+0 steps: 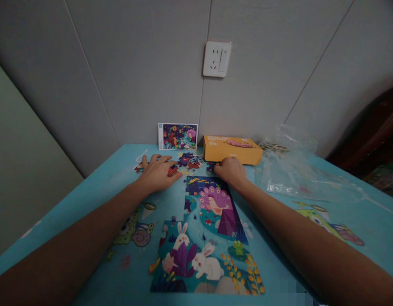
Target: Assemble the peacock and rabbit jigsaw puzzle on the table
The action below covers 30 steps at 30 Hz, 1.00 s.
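Observation:
A partly joined jigsaw puzzle (212, 229) with rabbits, a frog and a pink peacock lies flat on the blue table between my arms. My left hand (158, 173) is open, its fingers spread over loose puzzle pieces (190, 161) behind the puzzle's upper left corner. Beyond the puzzle's top edge, my right hand (230, 171) is closed, with thumb and forefinger pinched at a dark puzzle piece (210, 167). The hand partly hides that piece. Against the wall stands a picture card (179, 137) showing the colourful animal scene.
A yellow box (233, 149) lies just behind my right hand. Crumpled clear plastic bags (295, 170) spread over the right side of the table (116, 170), which has cartoon prints. A wall socket (217, 59) sits above the table's back edge.

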Each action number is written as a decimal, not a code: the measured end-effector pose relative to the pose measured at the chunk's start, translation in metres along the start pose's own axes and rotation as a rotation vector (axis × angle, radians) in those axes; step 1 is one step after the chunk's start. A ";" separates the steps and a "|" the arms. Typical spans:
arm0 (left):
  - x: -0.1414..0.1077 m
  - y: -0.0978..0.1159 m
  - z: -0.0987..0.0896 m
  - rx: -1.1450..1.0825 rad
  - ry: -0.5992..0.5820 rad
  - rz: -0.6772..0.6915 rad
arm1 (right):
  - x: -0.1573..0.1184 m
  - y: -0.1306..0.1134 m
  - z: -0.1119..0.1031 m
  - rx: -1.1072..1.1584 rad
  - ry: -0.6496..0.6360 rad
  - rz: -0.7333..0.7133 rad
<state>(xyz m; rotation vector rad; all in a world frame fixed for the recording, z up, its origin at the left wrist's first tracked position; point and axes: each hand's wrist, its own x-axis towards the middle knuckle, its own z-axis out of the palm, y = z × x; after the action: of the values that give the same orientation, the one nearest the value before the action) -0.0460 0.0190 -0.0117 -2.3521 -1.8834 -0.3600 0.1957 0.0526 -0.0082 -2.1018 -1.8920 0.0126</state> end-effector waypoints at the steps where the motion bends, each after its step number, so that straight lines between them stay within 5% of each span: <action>1: 0.000 0.000 0.000 -0.004 -0.013 0.022 | -0.001 0.000 -0.001 -0.005 0.000 0.006; 11: -0.002 0.000 0.002 -0.027 -0.055 0.090 | -0.003 0.001 -0.005 -0.056 0.034 -0.084; 16: 0.001 -0.004 -0.001 0.002 0.070 -0.006 | -0.006 -0.002 -0.004 -0.001 0.096 -0.283; 21: 0.002 -0.006 -0.008 0.022 0.044 -0.081 | -0.009 -0.007 -0.001 0.048 0.131 -0.329; 30: 0.004 -0.004 -0.008 -0.148 0.173 0.125 | -0.026 -0.017 -0.010 0.299 0.131 -0.529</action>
<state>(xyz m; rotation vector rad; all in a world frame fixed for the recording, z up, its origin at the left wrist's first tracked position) -0.0505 0.0215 -0.0031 -2.4257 -1.6769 -0.6868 0.1782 0.0267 -0.0002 -1.3388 -2.1482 0.0355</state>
